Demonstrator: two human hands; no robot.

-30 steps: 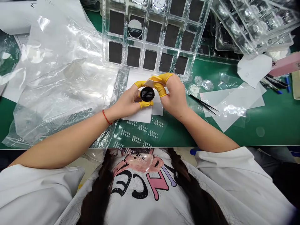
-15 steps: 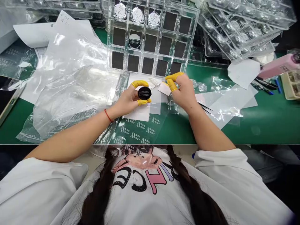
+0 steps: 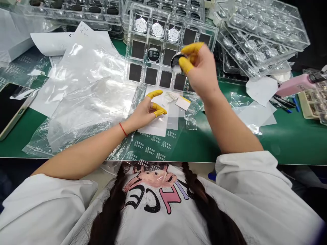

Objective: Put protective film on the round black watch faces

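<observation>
One small round black-faced disc (image 3: 176,62) is pinched between the yellow-capped thumb and forefinger of my right hand (image 3: 201,73), and I am holding it just over the clear plastic compartment tray (image 3: 214,34) with dark square pads. My left hand (image 3: 146,110) is lying loosely open on the white paper sheets (image 3: 155,127), gripping nothing. I judge I am seating the disc; next comes lining it up squarely over a free cell.

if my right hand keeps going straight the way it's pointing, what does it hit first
Most likely the clear compartment tray. The right hand holds a round black disc over the tray's dark square pockets, fingertips aimed up and left. Height above the tray is unclear.
</observation>
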